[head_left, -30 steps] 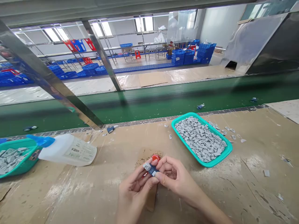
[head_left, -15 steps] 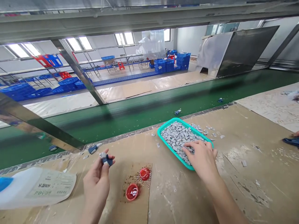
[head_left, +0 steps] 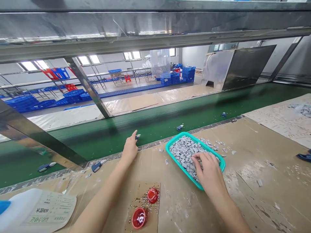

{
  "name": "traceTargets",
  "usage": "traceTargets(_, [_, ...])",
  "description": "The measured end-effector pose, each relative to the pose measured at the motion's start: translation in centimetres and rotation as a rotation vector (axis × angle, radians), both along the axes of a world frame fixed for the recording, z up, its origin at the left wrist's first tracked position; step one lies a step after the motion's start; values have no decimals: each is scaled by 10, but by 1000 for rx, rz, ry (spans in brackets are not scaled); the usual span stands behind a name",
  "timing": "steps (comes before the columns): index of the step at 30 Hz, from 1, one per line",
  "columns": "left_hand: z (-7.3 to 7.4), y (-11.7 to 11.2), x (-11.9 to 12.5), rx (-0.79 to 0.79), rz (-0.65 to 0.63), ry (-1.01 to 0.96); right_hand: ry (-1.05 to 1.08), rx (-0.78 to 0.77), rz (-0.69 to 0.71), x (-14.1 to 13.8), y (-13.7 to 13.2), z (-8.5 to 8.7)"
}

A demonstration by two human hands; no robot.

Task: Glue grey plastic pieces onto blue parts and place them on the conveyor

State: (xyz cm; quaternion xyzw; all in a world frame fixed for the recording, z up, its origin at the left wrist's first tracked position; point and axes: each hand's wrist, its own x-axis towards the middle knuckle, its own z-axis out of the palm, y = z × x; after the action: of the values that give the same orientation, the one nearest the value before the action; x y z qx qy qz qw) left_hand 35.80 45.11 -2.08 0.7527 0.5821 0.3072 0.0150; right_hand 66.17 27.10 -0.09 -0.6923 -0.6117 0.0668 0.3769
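Note:
My left hand (head_left: 130,147) reaches out over the near edge of the green conveyor belt (head_left: 160,121), index finger stretched out. A small dark blue piece with a pale grey tip (head_left: 137,136) is right at its fingers on the belt, partly hidden by them. Inside the turquoise basket (head_left: 181,170), which is filled with small flat grey pieces (head_left: 183,147), is my right hand (head_left: 209,166). Its thumb and index fingertips come together just above the pieces; anything between them is too small to make out.
Two red cups (head_left: 139,217) stand on a cardboard piece (head_left: 150,223) scattered with bits. At left lies a white bottle (head_left: 31,207). More blue pieces (head_left: 96,166) are at the belt's edge and on it. A metal post (head_left: 36,136) slants across the left; a metal beam (head_left: 155,24) runs overhead.
My left hand has moved forward and right to the belt with the blue-and-grey piece, its index finger now stretched out. My right hand stays in the basket. The view has tilted up.

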Motion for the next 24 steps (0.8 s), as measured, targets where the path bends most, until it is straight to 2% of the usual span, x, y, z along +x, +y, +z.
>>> traceTargets(2, [-6, 6, 0, 11, -3, 33, 148, 21, 71, -4, -2, 7])
traceTargets(6, [-7, 13, 8, 42, 21, 70, 460, -74, 241, -21, -11, 17])
traceTargets(8, [-3, 18, 21, 36, 6, 86, 625, -137, 303, -32, -15, 17])
traceTargets(11, [4, 29, 56, -13, -82, 114, 822, -191, 377, -47, -19, 15])
traceTargets(15, [6, 39, 120, -116, -236, 133, 813, -134, 466, -58, -20, 15])
traceTargets(18, [6, 39, 159, -202, -305, 123, 799, -237, 467, -61, -21, 18])
traceTargets(21, [8, 40, 174, -287, -328, 83, 881, -363, 451, -64, -24, 20])
traceTargets(24, [16, 41, 162, -355, -302, -14, 992, -404, 460, -69, -27, 18])
